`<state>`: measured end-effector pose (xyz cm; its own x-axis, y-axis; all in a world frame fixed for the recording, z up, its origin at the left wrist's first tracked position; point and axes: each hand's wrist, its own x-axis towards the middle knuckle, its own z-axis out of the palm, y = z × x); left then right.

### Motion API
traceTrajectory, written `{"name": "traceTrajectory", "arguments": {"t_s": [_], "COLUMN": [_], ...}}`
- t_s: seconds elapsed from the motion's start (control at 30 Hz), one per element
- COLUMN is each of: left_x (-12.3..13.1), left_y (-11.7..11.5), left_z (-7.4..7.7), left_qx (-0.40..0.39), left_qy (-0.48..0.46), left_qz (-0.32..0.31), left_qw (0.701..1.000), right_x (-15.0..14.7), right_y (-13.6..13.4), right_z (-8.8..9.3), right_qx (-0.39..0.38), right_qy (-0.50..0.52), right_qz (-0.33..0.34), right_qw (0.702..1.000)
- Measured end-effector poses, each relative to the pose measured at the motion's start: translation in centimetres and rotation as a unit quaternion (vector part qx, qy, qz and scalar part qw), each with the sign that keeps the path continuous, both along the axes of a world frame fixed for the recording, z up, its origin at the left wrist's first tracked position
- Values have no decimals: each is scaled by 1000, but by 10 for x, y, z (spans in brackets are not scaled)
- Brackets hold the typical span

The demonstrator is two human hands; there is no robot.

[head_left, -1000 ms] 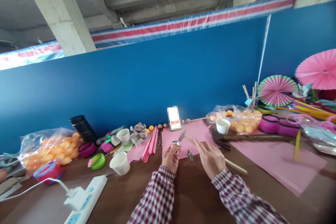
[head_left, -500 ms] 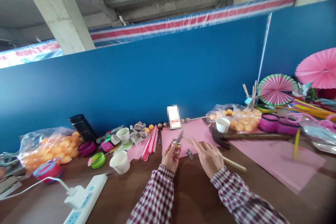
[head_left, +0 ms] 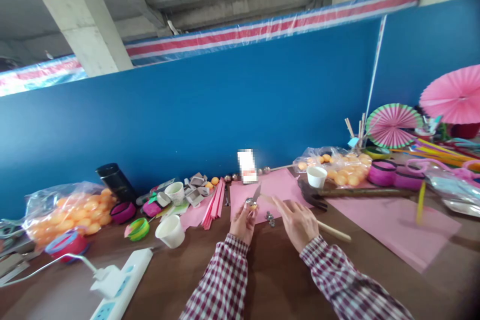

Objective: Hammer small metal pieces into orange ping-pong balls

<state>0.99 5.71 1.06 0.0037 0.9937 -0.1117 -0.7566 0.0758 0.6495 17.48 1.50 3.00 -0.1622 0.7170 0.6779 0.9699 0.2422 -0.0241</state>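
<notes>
My left hand point(head_left: 243, 222) is raised over the brown table point(head_left: 270, 280) and pinches a small silver-and-orange ball point(head_left: 251, 203) between its fingertips. My right hand point(head_left: 298, 220) hovers just right of it with fingers stretched out and apart, holding nothing. A wooden-handled knife point(head_left: 300, 217) lies on the table beneath the right hand, its blade point(head_left: 256, 193) pointing toward the ball. A small cluster of metal beads point(head_left: 270, 218) lies between the two hands. Both sleeves are red-and-white checked.
Pink paper sheets point(head_left: 378, 220) cover the table's right part, with a hammer point(head_left: 337, 194), white cups point(head_left: 317, 177) point(head_left: 170, 231) and bags of orange balls point(head_left: 339, 165) point(head_left: 63, 210). A white power strip point(head_left: 120, 287) lies front left. Paper fans point(head_left: 393, 125) stand far right against the blue wall.
Both hands have stayed nearly still; the left hand keeps the ball pinched. The camera view has drifted slightly.
</notes>
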Motion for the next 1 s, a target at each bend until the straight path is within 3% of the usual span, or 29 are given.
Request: {"name": "traceTrajectory", "arguments": {"t_s": [0.13, 0.3, 0.63, 0.83, 1.0], "left_x": [0, -1, -1, -1, -1], "left_y": [-1, 0, 2, 1, -2], "left_z": [0, -3, -3, -2, 1], "left_qx": [-16, 16, -20, -33, 1], "left_qy": [8, -17, -7, 4, -12], "left_qz": [2, -22, 9, -9, -22], "left_qw": [1000, 999, 1000, 999, 1000], "right_x": [2, -2, 1, 0, -1], "right_y": [0, 0, 0, 0, -1], "right_z": [1, 0, 2, 1, 3], "right_qx": [9, -8, 25, 1, 8], "right_qy": [19, -4, 18, -3, 17], "right_qz": [-16, 12, -20, 3, -25], "right_qw": [1000, 1000, 999, 1000, 1000]}}
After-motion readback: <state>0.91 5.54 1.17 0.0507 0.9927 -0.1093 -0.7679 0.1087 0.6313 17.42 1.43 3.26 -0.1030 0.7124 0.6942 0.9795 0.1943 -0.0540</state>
